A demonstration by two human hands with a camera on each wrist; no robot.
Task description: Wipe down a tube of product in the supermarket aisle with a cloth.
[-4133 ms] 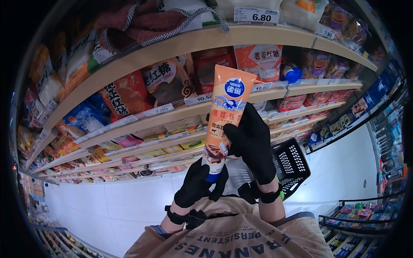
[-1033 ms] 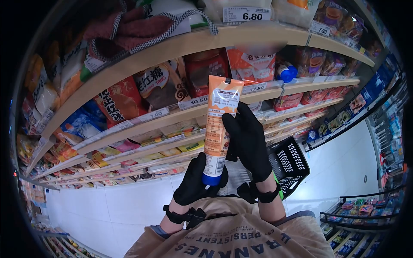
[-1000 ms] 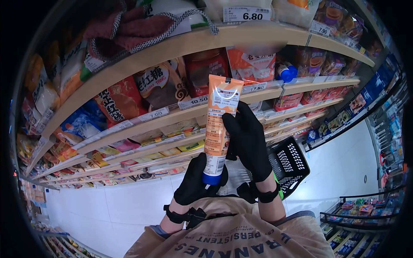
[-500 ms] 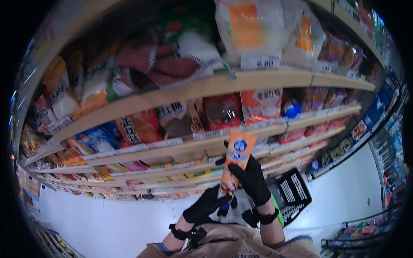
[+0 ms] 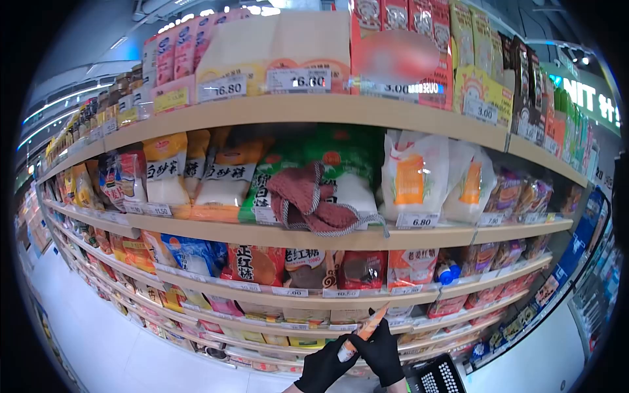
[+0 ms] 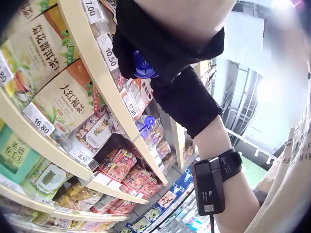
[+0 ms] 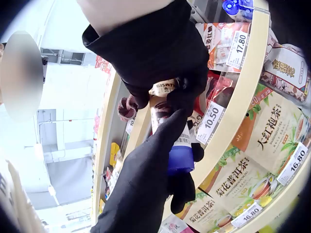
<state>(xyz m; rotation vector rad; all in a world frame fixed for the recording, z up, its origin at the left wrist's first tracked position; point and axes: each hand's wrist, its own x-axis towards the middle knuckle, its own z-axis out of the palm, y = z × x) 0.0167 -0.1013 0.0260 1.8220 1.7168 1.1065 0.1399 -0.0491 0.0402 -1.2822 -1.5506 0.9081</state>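
Both hands, in black gloves, hold an orange tube of condensed milk (image 5: 371,325) low in the head view, tilted in front of the shelves. My right hand (image 5: 381,354) grips the upper part of its body. My left hand (image 5: 325,367) holds the lower end, and in the right wrist view its thumb lies across the tube above the blue cap (image 7: 181,159), with fingertips showing past the cap. The left wrist view shows the cap beside the left glove (image 6: 160,34), with the right glove (image 6: 187,102) just beyond; most of the tube is hidden there.
A dusty-red cloth with a checked edge (image 5: 308,200) lies over bags on a middle shelf. A blue-capped item (image 5: 448,272) stands below, beside red sugar bags. Shelf edges (image 5: 314,301) run close behind the hands. A black basket (image 5: 438,376) is at lower right.
The tube has turned from its back label to its front, then tilted. The head view has swung up, bringing upper shelves in; hands and tube now sit lower in it, both still holding.
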